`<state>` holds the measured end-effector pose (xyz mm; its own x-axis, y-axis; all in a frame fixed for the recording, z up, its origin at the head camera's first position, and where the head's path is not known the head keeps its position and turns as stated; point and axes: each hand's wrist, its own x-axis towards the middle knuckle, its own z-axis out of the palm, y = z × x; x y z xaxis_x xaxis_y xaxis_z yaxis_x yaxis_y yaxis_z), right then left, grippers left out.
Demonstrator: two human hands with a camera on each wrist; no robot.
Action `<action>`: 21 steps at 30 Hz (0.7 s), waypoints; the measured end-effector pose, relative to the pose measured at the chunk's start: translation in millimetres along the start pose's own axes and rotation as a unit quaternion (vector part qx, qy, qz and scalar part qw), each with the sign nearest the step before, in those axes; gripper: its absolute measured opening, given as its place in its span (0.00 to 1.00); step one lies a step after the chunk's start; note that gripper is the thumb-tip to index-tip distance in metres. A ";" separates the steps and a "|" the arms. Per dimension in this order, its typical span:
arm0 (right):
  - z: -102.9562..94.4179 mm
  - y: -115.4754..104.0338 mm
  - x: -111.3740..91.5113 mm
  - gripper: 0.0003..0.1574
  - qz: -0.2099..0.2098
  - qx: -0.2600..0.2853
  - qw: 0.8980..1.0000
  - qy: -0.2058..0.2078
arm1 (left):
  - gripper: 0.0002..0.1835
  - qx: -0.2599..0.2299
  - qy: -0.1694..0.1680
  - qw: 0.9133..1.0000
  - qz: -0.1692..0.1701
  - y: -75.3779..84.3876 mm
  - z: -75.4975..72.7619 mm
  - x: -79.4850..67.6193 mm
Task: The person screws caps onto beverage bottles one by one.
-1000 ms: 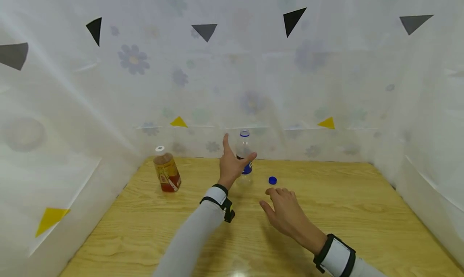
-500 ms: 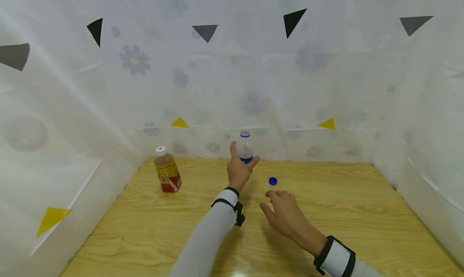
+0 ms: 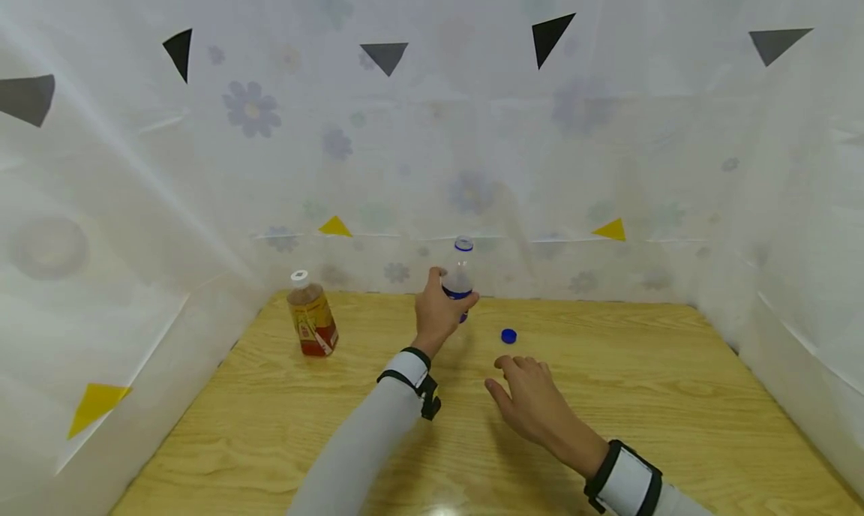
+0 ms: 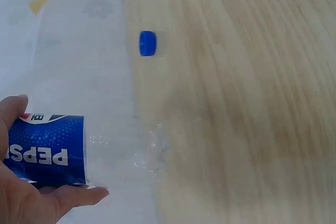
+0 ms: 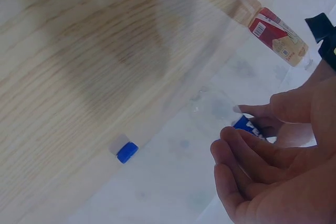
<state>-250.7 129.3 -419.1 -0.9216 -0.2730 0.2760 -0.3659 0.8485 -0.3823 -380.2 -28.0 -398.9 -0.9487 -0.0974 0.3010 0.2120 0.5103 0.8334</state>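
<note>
My left hand [image 3: 442,310] grips a clear plastic Pepsi bottle [image 3: 461,276] around its blue label, near the back of the table. In the left wrist view, the thumb and fingers lie on opposite sides of the label [image 4: 47,148]. The bottle has no cap on its neck; whether its base [image 4: 152,148] touches the table I cannot tell. A blue bottle cap [image 3: 509,336] lies on the table to the right of the bottle. My right hand [image 3: 536,403] hovers just in front of the cap, fingers loosely bent, holding nothing.
A second bottle [image 3: 313,321], with amber contents, a yellow-and-red label and a white cap, stands at the back left of the wooden table [image 3: 641,396]. White patterned sheeting [image 3: 466,148] hangs behind the table and along both sides.
My left hand has closed around the bottle, having come in from its left. The bottle's neck has shifted slightly up and right. The right hand and the cap have stayed in place.
</note>
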 end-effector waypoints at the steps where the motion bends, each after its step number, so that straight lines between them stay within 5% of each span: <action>1: 0.7 0.4 0.2 0.16 -0.001 0.001 1.000 0.001 | 0.39 0.004 -0.009 1.000 0.003 2.1 -4.8 -1.1; 12: 5.1 3.3 2.6 0.18 0.004 0.001 1.000 0.000 | 0.36 0.039 -0.114 0.992 0.039 11.9 -56.1 -21.9; 21: 5.4 8.3 1.4 0.17 0.015 0.001 1.000 0.002 | 0.35 0.069 -0.176 0.981 0.053 6.8 -75.0 -47.4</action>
<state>-255.8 133.4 -426.7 -0.9319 -0.2455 0.2670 -0.3378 0.8556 -0.3921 -316.1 -84.0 -372.7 -0.9504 0.2510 0.1839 0.3032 0.6147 0.7281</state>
